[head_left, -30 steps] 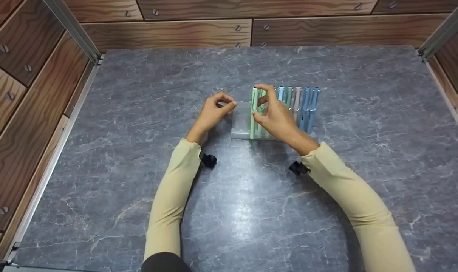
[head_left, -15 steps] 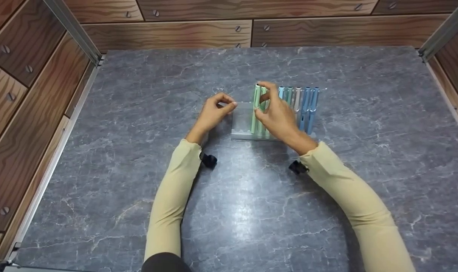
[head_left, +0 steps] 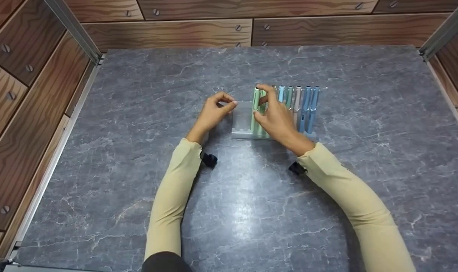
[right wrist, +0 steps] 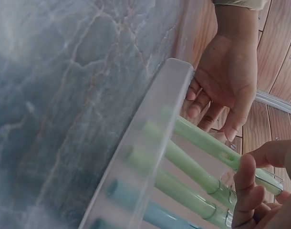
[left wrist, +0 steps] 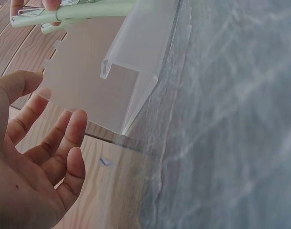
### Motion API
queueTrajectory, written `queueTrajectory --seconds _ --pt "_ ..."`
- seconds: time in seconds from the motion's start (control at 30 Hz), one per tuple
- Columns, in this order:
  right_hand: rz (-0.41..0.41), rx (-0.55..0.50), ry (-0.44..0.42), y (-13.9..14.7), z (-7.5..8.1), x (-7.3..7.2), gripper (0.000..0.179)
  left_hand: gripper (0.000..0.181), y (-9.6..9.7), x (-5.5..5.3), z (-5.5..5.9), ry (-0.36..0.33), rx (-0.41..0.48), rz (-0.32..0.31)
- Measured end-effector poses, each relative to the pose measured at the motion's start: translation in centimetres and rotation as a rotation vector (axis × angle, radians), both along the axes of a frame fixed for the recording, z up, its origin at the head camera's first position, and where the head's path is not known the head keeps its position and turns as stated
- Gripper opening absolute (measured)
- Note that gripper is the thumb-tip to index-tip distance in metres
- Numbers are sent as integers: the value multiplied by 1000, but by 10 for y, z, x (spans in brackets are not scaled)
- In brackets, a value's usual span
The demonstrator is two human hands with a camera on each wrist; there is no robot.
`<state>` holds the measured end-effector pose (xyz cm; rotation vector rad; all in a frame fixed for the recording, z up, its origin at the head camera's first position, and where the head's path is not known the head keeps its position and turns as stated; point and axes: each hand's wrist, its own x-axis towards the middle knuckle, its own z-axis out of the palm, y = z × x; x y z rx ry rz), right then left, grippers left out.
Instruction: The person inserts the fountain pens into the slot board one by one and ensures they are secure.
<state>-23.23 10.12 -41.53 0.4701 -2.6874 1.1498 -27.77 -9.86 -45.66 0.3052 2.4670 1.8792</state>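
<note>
A clear plastic pen stand (head_left: 243,119) stands on the table, a row of capped pens with metal clips leaning in it. My right hand (head_left: 278,115) pinches the leftmost light green pen (head_left: 255,107) between thumb and fingers, index finger at its top end. In the right wrist view, the lower end of this green pen (right wrist: 202,138) shows through the frosted front lip (right wrist: 140,143). My left hand (head_left: 214,113) pinches the stand's upper left corner; in the left wrist view its thumb and index finger meet at the edge, other fingers loosely bent.
Right of the held pen stand more pens: light green, a light blue pen (head_left: 281,92), a dark green, a greyish one and two blue pens (head_left: 309,109). My right hand partly covers the row. Wood-patterned walls (head_left: 168,34) border the grey marbled table (head_left: 138,94).
The light green pen rose from in front of the stand's lip, then came down with its lower end behind the lip. My right hand moved with it; my left hand stayed at the corner.
</note>
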Motion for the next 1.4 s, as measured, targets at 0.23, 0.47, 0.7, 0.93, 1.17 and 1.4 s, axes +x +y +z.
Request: queueTrajectory --seconds 0.23,0.47,0.7,0.93,1.17,1.4 --pt "1 27 -4 0 -2 1 62 18 0 0 1 1 -12 7" --pt "-3 58 11 -1 -2 2 61 18 0 0 0 -9 -16 12" --pt "-21 106 38 -1 -2 1 62 19 0 0 1 -22 -18 16" --pt "-35 135 72 -2 -1 -2 64 19 0 0 1 -15 -37 16" --pt "-66 194 60 0 1 -4 66 20 0 0 1 -12 -56 27" --pt "-97 249 58 1 2 -7 67 19 0 0 2 -13 -44 23"
